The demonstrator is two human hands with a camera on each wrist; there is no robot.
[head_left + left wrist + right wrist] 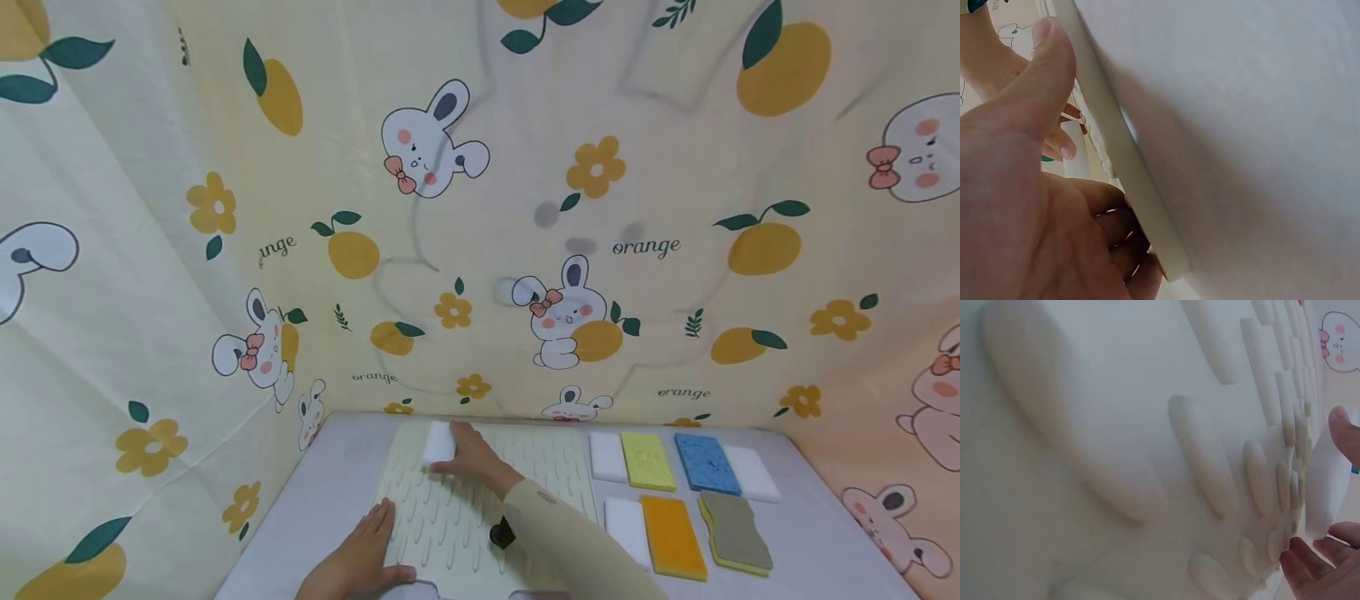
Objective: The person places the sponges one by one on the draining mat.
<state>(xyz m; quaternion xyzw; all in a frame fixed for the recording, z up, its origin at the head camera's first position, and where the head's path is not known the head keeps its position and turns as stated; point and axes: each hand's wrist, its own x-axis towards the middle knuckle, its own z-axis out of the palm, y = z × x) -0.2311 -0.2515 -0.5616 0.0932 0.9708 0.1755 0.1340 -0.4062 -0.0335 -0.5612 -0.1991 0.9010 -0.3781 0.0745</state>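
A cream washboard (542, 463) with rows of long raised ridges lies flat before me. Near its far left part, my right hand (480, 460) grips a white sponge block (437, 445) between thumb and fingers. The right wrist view shows the block (1329, 478) held close over the ridges; whether it touches them I cannot tell. My left hand (356, 550) rests at the washboard's near left corner, fingers along the left edge and thumb at the near edge. In the left wrist view, its thumb and fingertips press against the raised rim (1138, 187).
Right of the washboard lie a yellow sponge (648, 461), a blue sponge (707, 463), an orange sponge (674, 537), a grey-topped scouring sponge (737, 533) and several white blocks (627, 527). Printed curtains (480, 350) with rabbits and oranges enclose the pale table (330, 467) at the back and sides.
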